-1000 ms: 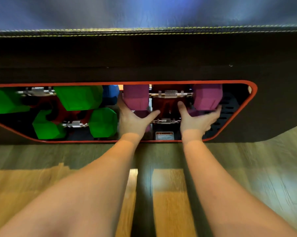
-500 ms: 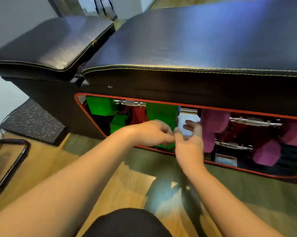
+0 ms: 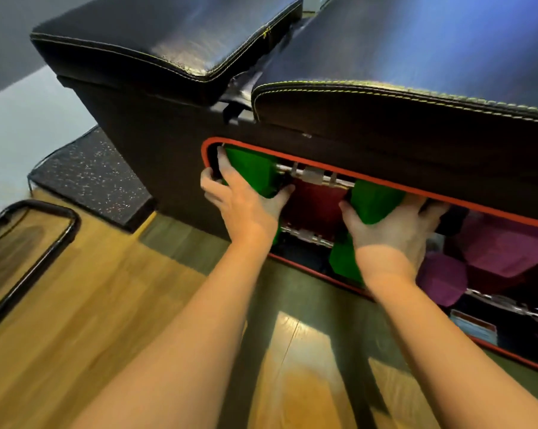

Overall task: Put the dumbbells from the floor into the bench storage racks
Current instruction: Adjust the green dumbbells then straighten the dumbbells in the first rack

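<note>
A black padded bench (image 3: 385,125) has a red-rimmed storage opening (image 3: 416,188) in its side. The upper green dumbbell (image 3: 255,171) lies in the rack at the left end of the opening, its chrome handle (image 3: 314,174) showing. My left hand (image 3: 246,202) cups its left head. My right hand (image 3: 394,230) cups its right head (image 3: 376,202). A second green dumbbell (image 3: 345,264) sits lower, mostly hidden behind my hands. Purple dumbbells (image 3: 503,252) fill the rack to the right.
A speckled black rubber mat (image 3: 91,178) lies left of the bench. A black metal frame (image 3: 29,243) rests on the wooden floor (image 3: 106,305) at the left edge. A label (image 3: 473,328) is on the rack bottom.
My view swung left from the purple dumbbells to the green ones. Both hands left the purple dumbbell, came together in front of the opening, and now hold the ends of the upper green dumbbell.
</note>
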